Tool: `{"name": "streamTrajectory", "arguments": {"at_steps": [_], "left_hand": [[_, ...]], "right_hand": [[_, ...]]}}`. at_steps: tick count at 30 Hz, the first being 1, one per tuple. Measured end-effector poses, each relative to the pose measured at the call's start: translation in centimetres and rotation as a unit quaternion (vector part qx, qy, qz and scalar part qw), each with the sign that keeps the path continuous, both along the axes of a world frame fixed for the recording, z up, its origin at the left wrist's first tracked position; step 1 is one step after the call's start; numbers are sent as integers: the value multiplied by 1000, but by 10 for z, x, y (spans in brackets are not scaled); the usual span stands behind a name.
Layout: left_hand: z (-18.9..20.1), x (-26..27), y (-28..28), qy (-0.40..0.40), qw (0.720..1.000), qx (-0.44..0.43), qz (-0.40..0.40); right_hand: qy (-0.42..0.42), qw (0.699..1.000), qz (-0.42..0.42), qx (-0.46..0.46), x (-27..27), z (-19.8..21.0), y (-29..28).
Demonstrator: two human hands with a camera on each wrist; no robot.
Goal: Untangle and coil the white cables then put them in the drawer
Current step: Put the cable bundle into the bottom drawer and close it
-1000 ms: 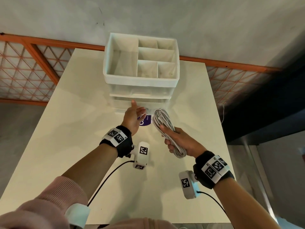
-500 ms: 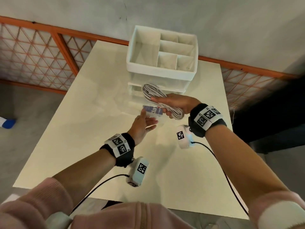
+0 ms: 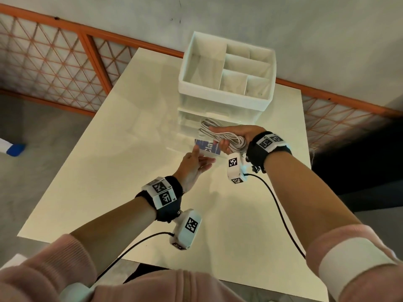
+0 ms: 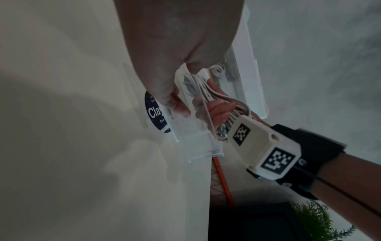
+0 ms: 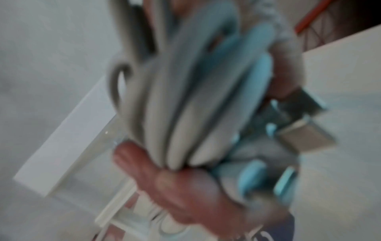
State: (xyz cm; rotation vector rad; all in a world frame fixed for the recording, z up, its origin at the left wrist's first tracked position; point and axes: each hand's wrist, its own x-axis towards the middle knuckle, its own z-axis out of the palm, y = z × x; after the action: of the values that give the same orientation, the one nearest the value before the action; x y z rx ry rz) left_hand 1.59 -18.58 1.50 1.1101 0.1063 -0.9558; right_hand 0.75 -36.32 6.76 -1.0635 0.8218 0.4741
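Far left in my head view: orange lattice railing (image 3: 54, 62) behind the counter (image 3: 109, 171), and a blue-and-white object (image 3: 13, 149) on the floor, too cut off to identify.

Left hand (image 3: 194, 168) sits over the counter mid-frame, fingers loosely extended and grasping nothing. Fingertips (image 3: 196, 150) are at the front of the pulled-out clear drawer (image 3: 189, 125); the left wrist view puts the thumb (image 4: 175, 104) against the clear front wall, next to a dark blue label (image 3: 207, 147) reading "Cla…". I can't tell if the label is on the drawer or lying inside it.

Drawer belongs to the white organiser (image 3: 226, 90), a drawer unit with an open compartmented tray on top, standing at the far side of the counter near the wall.

Right hand (image 3: 237, 136) is clenched around the coiled white cables (image 3: 222, 136), one bundle of loops. Bundle is held over the open drawer, far end of the loops dipping towards it. Can't confirm whether it touches the drawer floor. Right wrist view is blurred: cable loops (image 5: 195, 97) across the fingers (image 5: 175, 176), with a metal USB plug (image 5: 305, 135) sticking out at the right.

Both wrists carry black straps with marker-tagged camera blocks.
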Motion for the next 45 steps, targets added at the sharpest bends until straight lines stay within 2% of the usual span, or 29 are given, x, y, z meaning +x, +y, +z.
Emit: {"name": "streamTrajectory", "arguments": {"at_steps": [2, 5, 8, 10, 16, 21, 25, 28, 30, 34, 36, 38, 41, 42, 45], "left_hand": [[-1, 1, -1, 15, 1000, -6, 1], [-1, 1, -1, 30, 999, -7, 10], [-2, 2, -1, 33, 999, -8, 12], [-2, 2, 0, 29, 999, -10, 7], [-3, 1, 2, 31, 999, -14, 0], [-2, 2, 3, 40, 999, -20, -4], [-2, 2, 4, 50, 998, -26, 0], [0, 1, 2, 48, 998, -35, 11], [1, 2, 2, 49, 998, -40, 17], [6, 0, 2, 49, 998, -32, 24], [9, -1, 1, 48, 998, -27, 27], [10, -2, 1, 47, 998, -23, 31], [10, -1, 2, 44, 998, -22, 24], [11, -1, 2, 44, 999, -21, 22], [11, 0, 0, 52, 998, -20, 31]], "right_hand": [[8, 1000, 12, -17, 4, -2, 0], [25, 989, 50, -136, 8, -12, 1], [-6, 974, 55, -222, 10, -21, 1], [-27, 972, 50, -228, 10, -25, 1], [-40, 986, 27, -157, 10, -32, 2], [-70, 972, 36, -220, 10, -41, 3], [-79, 975, 17, -208, 10, -41, 5], [-105, 961, 6, -254, 11, -41, 11], [-142, 939, 7, -314, 11, -43, 13], [-166, 853, 111, -483, 10, -47, 4], [-161, 834, 117, -514, 11, -51, 3], [-107, 802, 132, -573, 14, -56, 5], [16, 695, 196, -691, 14, -54, 13], [35, 670, 213, -710, 13, -52, 16], [57, 641, 245, -725, 16, -53, 16]]}}
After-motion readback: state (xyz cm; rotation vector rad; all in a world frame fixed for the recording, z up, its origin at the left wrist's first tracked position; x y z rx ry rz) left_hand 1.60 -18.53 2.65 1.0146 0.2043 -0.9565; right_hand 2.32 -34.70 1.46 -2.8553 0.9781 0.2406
